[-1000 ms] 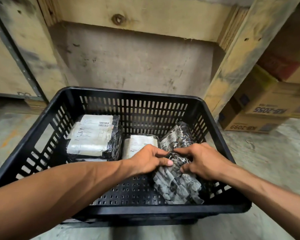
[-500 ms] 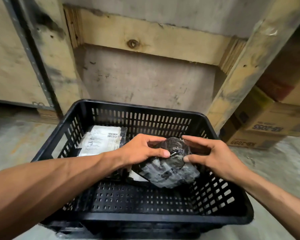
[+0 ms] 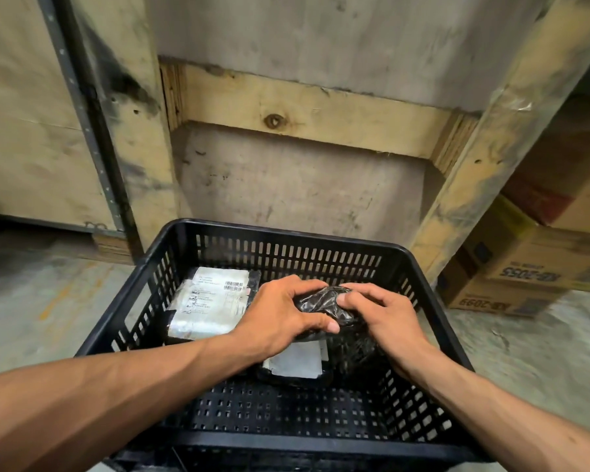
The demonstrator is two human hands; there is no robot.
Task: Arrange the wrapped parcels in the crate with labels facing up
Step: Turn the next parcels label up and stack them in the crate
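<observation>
At the far left we see plywood panels (image 3: 24,131) and a perforated metal strip (image 3: 82,114) running down toward the concrete floor (image 3: 31,301). Moving in, the black slotted crate (image 3: 286,437) sits on that floor, in front of a wooden frame (image 3: 304,107). In the crate's left rear portion lies a labelled parcel (image 3: 208,301) — its white label with barcode faces up, and it rests close to the left wall.

Our left hand (image 3: 280,318) reaches in over the near rim and closes its fingers around the left side of a dark wrapped parcel (image 3: 321,303), thumb stretched along its near edge. That parcel is held in the middle of the crate, toward the back, its crinkled black film showing no label from here. Just below it, a second labelled parcel (image 3: 297,364) lies on the crate floor with a white patch facing up, partly covered by our hands.

Our right hand (image 3: 385,321) grips the same dark parcel from the right, fingertips pressed onto its top — so both hands clasp it together.

Further right, beyond the crate wall, stacked cardboard boxes (image 3: 525,277) stand on the floor beside a wooden post (image 3: 491,148).
</observation>
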